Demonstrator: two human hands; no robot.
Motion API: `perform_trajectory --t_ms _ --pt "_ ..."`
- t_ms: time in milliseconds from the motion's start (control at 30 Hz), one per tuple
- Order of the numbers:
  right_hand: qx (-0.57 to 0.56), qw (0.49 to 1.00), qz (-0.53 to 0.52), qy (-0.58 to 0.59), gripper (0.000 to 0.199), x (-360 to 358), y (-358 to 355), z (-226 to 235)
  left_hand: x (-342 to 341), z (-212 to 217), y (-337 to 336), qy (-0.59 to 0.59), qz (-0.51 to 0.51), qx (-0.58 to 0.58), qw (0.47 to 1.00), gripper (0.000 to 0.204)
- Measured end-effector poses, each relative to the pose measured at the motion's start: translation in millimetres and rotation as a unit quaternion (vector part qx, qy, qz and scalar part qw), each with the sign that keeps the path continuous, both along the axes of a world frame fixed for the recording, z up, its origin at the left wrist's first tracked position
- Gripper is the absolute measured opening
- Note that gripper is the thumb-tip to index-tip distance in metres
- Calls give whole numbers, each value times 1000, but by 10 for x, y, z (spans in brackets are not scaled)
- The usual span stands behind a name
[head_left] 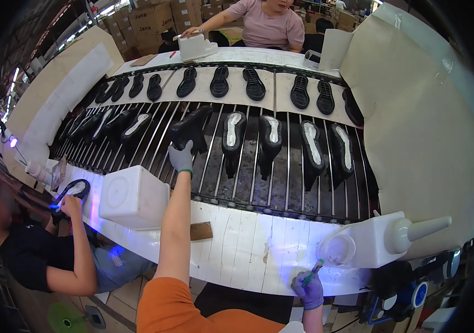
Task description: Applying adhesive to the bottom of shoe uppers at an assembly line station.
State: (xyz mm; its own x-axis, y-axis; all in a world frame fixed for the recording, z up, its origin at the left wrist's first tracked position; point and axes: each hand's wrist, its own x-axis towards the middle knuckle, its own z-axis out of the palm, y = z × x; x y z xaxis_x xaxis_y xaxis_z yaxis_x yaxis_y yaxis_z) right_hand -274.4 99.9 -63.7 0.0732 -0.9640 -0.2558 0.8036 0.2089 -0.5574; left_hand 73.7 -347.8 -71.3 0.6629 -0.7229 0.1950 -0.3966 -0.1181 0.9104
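Where the right hand [307, 286] is: at the near table [237, 255] edge, closed round a green brush [313, 272] beside a white cup [337, 250].
Left hand [181, 159]: farther out, gloved, apparently gripping a black shoe [192, 127], fingers partly hidden.
Black shoe: over the metal rods [288, 166], between white-bottomed shoes [233, 133].
Black soles [219, 81]: on pale board [203, 83] beyond.

Cloth glove [181, 158], smooth plastic container [128, 195]

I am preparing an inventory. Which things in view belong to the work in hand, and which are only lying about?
Apparently in use:
- black shoe touched by left hand
- green tool in right hand
- white bowl beside it

Probably lying about:
- brown flat piece
- cardboard boxes
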Motion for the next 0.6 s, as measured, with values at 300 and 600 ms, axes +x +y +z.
perform_trajectory --t_ms 300,600 --pt "-45 999 17 7 21 9 31 -125 -117 82 452 -171 -62 96 979 87" --pt "-42 998 23 46 28 -40 26 -106 -244 372 613 -246 -36 204 947 83"
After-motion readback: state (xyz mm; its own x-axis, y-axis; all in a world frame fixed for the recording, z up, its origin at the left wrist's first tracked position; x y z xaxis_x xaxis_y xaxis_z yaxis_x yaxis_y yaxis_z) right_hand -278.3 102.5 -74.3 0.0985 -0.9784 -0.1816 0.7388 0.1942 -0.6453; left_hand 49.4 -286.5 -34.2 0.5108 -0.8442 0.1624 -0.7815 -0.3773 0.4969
